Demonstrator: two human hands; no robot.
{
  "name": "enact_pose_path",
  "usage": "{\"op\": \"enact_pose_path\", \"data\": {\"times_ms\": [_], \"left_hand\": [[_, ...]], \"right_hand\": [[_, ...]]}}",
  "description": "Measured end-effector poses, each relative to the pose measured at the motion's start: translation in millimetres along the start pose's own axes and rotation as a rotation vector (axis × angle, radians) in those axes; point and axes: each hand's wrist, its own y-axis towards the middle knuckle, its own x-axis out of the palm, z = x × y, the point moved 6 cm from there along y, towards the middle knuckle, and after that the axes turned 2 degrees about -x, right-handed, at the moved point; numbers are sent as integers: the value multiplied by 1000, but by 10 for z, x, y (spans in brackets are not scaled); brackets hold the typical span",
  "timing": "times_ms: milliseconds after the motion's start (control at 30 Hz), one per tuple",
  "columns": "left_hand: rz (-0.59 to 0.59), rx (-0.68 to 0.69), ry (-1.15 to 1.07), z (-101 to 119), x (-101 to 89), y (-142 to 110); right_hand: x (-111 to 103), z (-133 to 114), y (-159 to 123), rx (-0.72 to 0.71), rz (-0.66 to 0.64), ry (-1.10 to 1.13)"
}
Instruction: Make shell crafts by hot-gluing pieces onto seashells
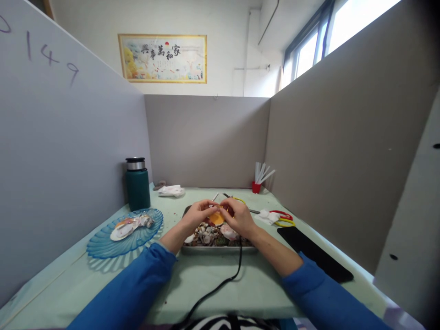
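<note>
Both hands meet above a metal tray (220, 250) filled with small seashells (207, 236). Between the fingertips is an orange shell (217, 218), with its broad face showing. My left hand (200, 214) pinches it from the left, fingers closed. From the other side, my right hand (238, 215) grips it, with the fingers curled over its upper edge. A small whitish piece shows near the left fingertips, too small to name. Below my right hand, a larger pinkish shell (228, 232) lies in the tray. The hands cover the tray's far part.
A blue scalloped plate (103, 243) with shells stands left, before a green bottle (138, 188). A black cord (220, 286) crosses the front. Right are scissors with red and yellow handles (283, 215), white tissue (267, 217), a black mat (314, 253) and a red cup (256, 187) of white sticks.
</note>
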Motion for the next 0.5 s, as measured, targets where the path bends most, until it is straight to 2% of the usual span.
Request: {"op": "enact_pose_path", "data": {"times_ms": [500], "left_hand": [[16,-18,-16,1,3,-5]], "right_hand": [[4,-6,-2,11,-30,3]]}}
